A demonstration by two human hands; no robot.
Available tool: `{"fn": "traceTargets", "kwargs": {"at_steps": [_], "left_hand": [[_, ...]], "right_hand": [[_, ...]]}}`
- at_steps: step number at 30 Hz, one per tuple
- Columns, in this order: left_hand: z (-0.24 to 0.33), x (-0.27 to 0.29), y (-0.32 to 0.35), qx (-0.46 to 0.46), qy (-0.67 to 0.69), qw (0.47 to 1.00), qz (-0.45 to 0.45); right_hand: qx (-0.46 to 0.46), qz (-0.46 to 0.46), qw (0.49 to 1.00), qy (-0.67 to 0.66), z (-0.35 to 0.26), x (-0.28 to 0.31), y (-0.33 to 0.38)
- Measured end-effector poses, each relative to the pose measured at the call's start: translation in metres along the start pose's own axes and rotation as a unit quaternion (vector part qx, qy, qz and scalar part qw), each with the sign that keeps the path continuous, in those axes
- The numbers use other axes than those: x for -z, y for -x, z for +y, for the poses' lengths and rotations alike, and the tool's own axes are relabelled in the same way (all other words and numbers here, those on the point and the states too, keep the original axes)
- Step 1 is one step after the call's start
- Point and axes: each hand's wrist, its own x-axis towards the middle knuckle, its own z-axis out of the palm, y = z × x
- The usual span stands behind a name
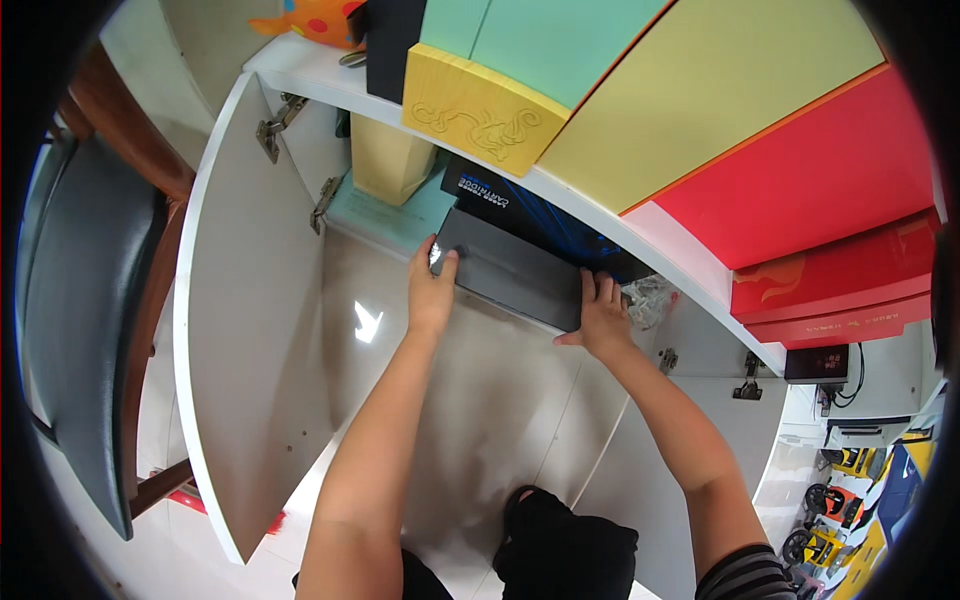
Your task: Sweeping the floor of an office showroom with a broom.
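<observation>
A long flat dark grey box (510,268) lies at the mouth of an open white cabinet. My left hand (432,285) grips its left end, thumb on top. My right hand (603,315) holds its right end, fingers curled over the edge. Just behind it, inside the cabinet, sits a black box with blue streaks (545,222). A pale yellow box (388,160) and a flat mint-green box (395,218) stand further left inside.
The left cabinet door (245,320) stands wide open; the right door (690,390) is open too. On the cabinet top (320,75) rest yellow, green and red boxes. A dark chair (85,300) stands left. Glossy floor tiles lie below.
</observation>
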Motion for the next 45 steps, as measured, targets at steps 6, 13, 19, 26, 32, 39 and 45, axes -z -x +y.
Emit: {"fn": "traceTargets", "kwargs": {"at_steps": [6, 13, 19, 26, 32, 39, 45], "left_hand": [[0.009, 0.034, 0.012, 0.121, -0.173, 0.977, 0.037], [0.001, 0.067, 0.017, 0.129, -0.425, 0.894, -0.053], [0.042, 0.028, -0.024, -0.099, -0.122, 0.988, 0.007], [0.075, -0.024, -0.05, -0.213, 0.013, 0.977, -0.005], [0.076, -0.03, -0.035, -0.159, 0.1, 0.972, -0.142], [0.068, -0.049, -0.037, -0.205, 0.106, 0.962, -0.145], [0.085, -0.034, -0.042, -0.145, 0.151, 0.97, -0.121]], "right_hand": [[0.09, 0.009, 0.995, 0.033, -0.015, -0.003, 0.031], [0.102, -0.095, 0.987, -0.074, -0.056, -0.022, 0.111], [-0.199, 0.163, 0.819, -0.513, 0.028, 0.02, 0.034], [-0.185, 0.127, 0.645, -0.731, 0.051, 0.024, -0.008], [-0.184, 0.169, 0.617, -0.746, 0.057, 0.037, 0.013], [-0.227, 0.154, 0.587, -0.762, 0.076, 0.031, -0.003], [-0.246, 0.155, 0.561, -0.775, 0.073, 0.027, 0.008]]}}
